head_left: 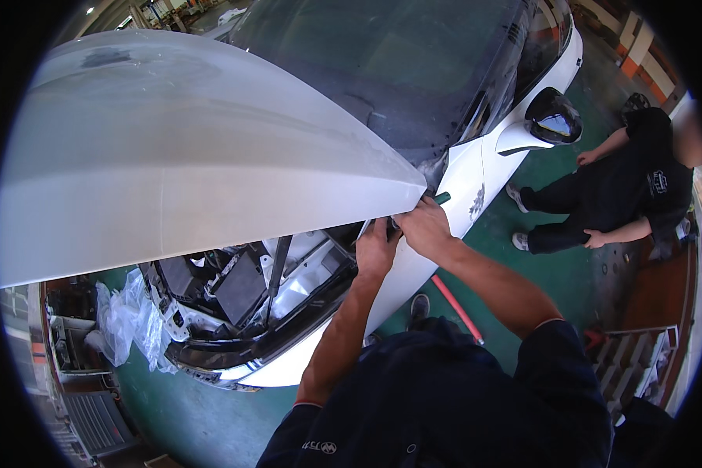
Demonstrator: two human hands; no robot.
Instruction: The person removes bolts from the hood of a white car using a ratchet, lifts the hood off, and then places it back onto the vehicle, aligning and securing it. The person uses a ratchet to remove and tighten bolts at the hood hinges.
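A white car stands with its large white hood [203, 156] raised over the open engine bay [249, 288]. My right hand [425, 228] is closed around a tool with a green handle [442, 198] at the hood's rear corner, by the white fender [464, 183]. My left hand [376, 248] is right beside it, under the hood edge, gripping something dark that is mostly hidden. A thin prop rod [277, 273] leans up inside the bay.
Another person in black [624, 195] crouches on the green floor by the car's side mirror [554, 118]. A red-handled bar [456, 308] lies on the floor near my foot. Clear plastic sheeting [129, 320] and detached parts sit at the left. A metal rack [632, 366] is at the right.
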